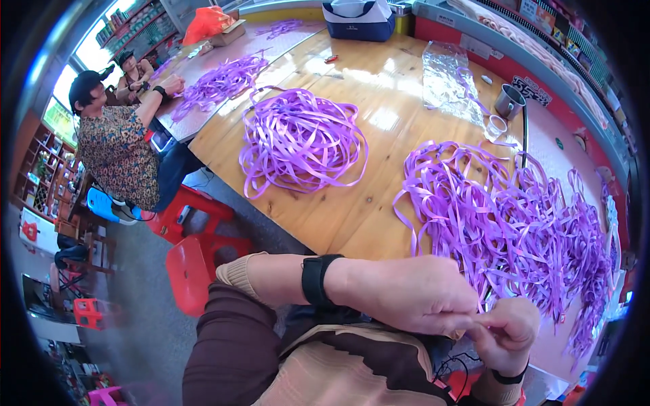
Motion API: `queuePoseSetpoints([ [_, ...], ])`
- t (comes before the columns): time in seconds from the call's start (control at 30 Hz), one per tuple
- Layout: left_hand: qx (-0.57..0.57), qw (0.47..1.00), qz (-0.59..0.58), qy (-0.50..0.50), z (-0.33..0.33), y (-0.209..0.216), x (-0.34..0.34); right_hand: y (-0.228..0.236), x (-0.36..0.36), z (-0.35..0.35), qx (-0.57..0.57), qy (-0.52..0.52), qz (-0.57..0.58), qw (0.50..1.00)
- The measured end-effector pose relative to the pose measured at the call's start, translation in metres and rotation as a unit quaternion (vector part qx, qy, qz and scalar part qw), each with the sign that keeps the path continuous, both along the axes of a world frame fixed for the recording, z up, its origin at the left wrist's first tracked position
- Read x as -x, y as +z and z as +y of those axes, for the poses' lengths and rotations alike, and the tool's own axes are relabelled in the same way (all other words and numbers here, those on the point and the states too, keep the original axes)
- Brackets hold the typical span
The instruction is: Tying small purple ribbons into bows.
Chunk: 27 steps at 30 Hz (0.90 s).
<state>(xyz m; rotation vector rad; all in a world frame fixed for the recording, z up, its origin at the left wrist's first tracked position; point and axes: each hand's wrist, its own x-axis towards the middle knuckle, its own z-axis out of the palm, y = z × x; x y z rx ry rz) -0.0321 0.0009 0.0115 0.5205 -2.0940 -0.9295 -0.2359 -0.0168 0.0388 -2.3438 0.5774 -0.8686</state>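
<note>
My left hand (430, 294) reaches across in front of my body, and its fingers meet those of my right hand (509, 331) at the table's near edge. Both hands are closed in a pinch, tip against tip. Whatever sits between the fingertips is hidden or too small to name. Just beyond them spreads a large tangled heap of purple ribbons (501, 216), hanging over the edge on the right. A second, rounder pile of purple ribbons (305, 142) lies farther off to the left on the wooden table (372, 210).
Toward the back right are a clear plastic bag (452, 84), a metal mug (509, 101) and a clear cup (495, 127). A blue and white bag (359, 20) stands at the far edge. Two people sit at left beside more ribbons (223, 81). Red stools (189, 274) stand on the floor.
</note>
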Motion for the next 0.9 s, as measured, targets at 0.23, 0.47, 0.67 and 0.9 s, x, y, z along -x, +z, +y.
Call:
queuePoseSetpoints([
  [0.23, 0.098, 0.993, 0.047, -0.035, 0.023, 0.013, -0.002, 0.011, 0.006, 0.026, 0.018, 0.035, 0.000, 0.999],
  [0.47, 0.071, 0.990, -0.049, -0.110, 0.005, 0.028, -0.002, 0.015, 0.019, 0.026, 0.011, 0.039, 0.006, 0.999],
  [0.67, -0.424, 0.888, 0.174, -0.049, -0.006, 0.027, 0.048, 0.018, 0.020, 0.012, -0.247, 0.010, -0.244, 0.938],
  [0.9, -0.390, 0.905, -0.123, -0.115, -0.025, 0.019, 0.062, 0.028, 0.086, 0.022, -0.335, -0.134, -0.564, 0.743],
])
